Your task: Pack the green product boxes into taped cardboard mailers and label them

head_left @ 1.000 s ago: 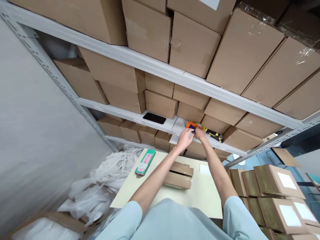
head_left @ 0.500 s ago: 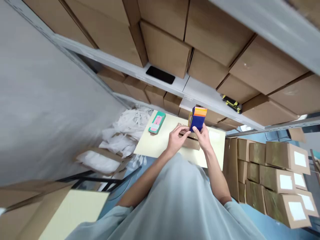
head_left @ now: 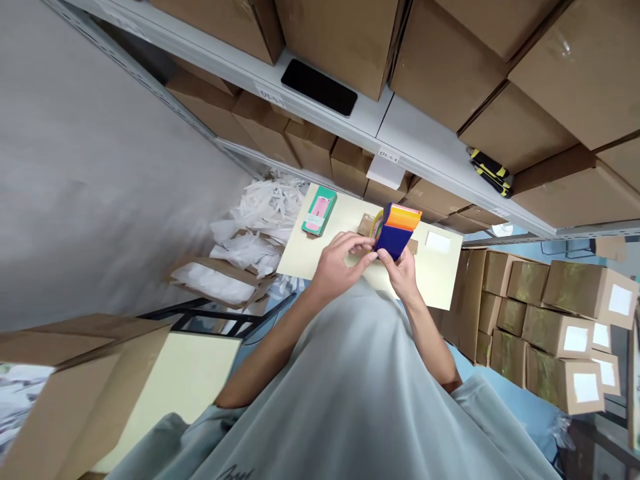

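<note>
A tape dispenser (head_left: 395, 240), dark blue with an orange front part, is gripped in my right hand (head_left: 403, 272), the thumb lying along its lower end. It is tilted above the pale table, and a yellow tape roll (head_left: 378, 225) shows at its left side. My left hand (head_left: 341, 260) reaches to the roll side of it, thumb and fingers apart and the fingertips at or against the dispenser. Whether they touch the tape end I cannot tell. Beneath the dispenser, partly hidden, lies a small brown cardboard box (head_left: 367, 223) on the table (head_left: 295, 260).
A green box with a pink picture (head_left: 319, 210) and a white label (head_left: 438, 242) lie on the table. Shelving ahead holds cartons (head_left: 435, 80), a black phone (head_left: 319, 87) and yellow-black cutters (head_left: 490, 172). Paper scraps (head_left: 265, 207) heap at left; taped cartons (head_left: 560, 327) are stacked at right.
The camera view has shifted, with the shelf higher in the picture. The dispenser is tilted further, and my left thumb and fingers have spread apart beside it.
</note>
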